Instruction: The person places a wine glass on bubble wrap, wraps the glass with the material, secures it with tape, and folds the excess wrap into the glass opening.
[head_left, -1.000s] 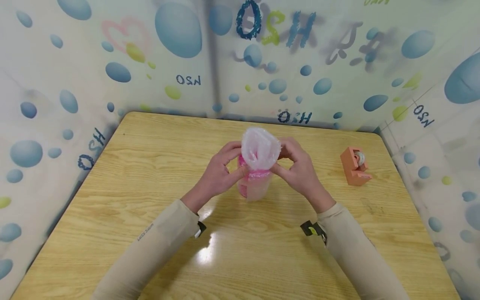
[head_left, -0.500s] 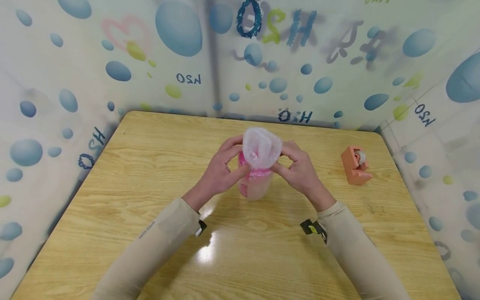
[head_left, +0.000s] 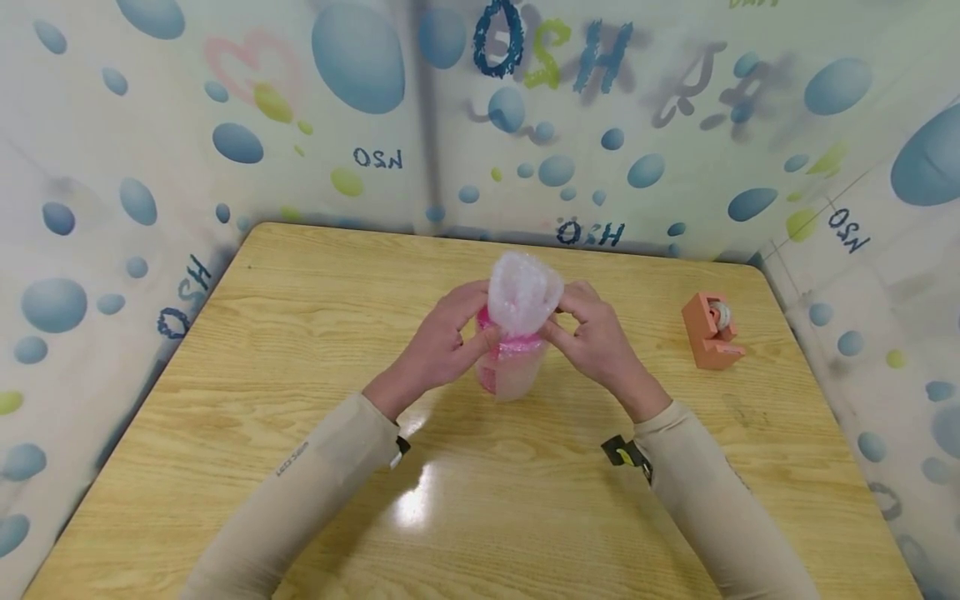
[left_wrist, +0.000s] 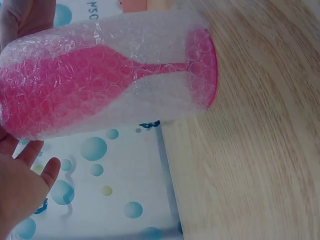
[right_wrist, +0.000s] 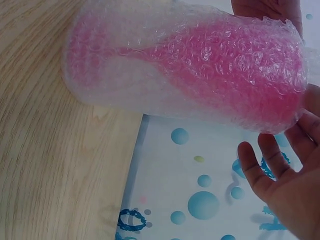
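A pink wine glass stands upright on the table inside a sleeve of bubble wrap. Its stem and round foot show through the clear layers. Above the bowl, the loose top of the wrap stands up, tilted toward the far side. My left hand pinches the wrap's left side at the glass's rim, thumb in front and fingers behind. On the opposite side my right hand pinches the wrap at the same height. In the right wrist view, the right hand's lower fingers extend free of the wrap.
An orange tape dispenser with a roll of tape stands at the right of the wooden table. Behind the table's far edge rises a wall patterned with blue drops; similar walls flank both sides.
The wrap's loose top has shifted slightly right and its opening has narrowed, with the inner folds less visible. My left fingers have drawn closer together behind it. The glass stays in place.
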